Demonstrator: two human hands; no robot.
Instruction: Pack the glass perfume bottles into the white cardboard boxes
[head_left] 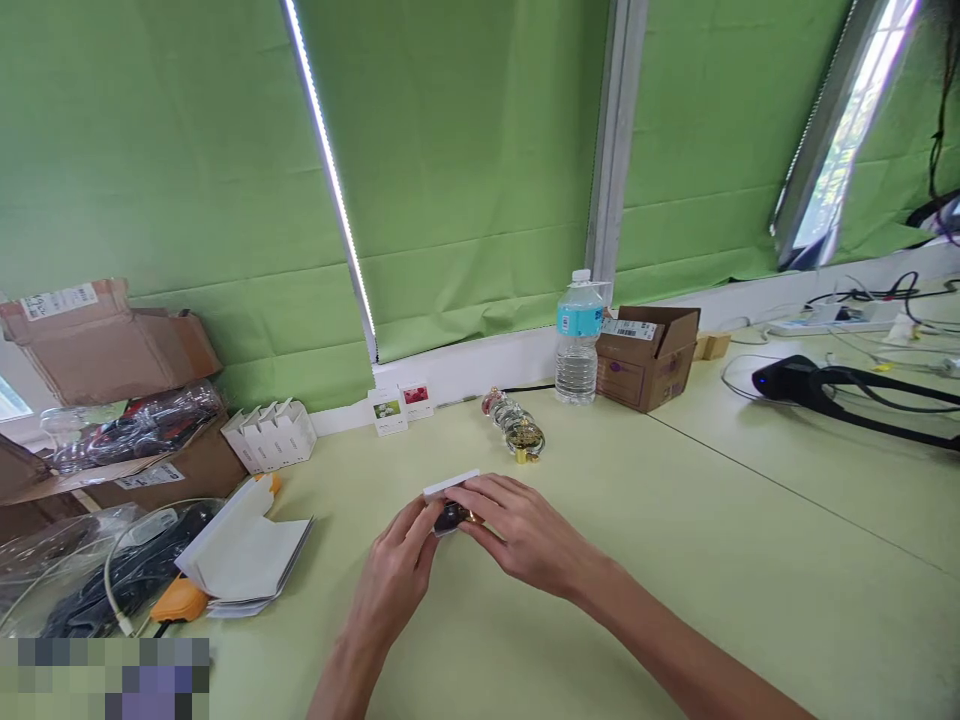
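Left hand (397, 565) and right hand (525, 528) pinched a glossy dark object (450, 516): seemingly light, stiff, slippery, best gripped by its edges!

looks like office workroom: long table (675, 560), green blinds (480, 170), cardboard boxes (628, 382)

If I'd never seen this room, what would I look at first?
Probably the bright green blinds filling the back. Next, the left hand and right hand, close around a small dark thing over the table. Then the blue-labelled bottle, standing behind them to the right, beside a brown box.
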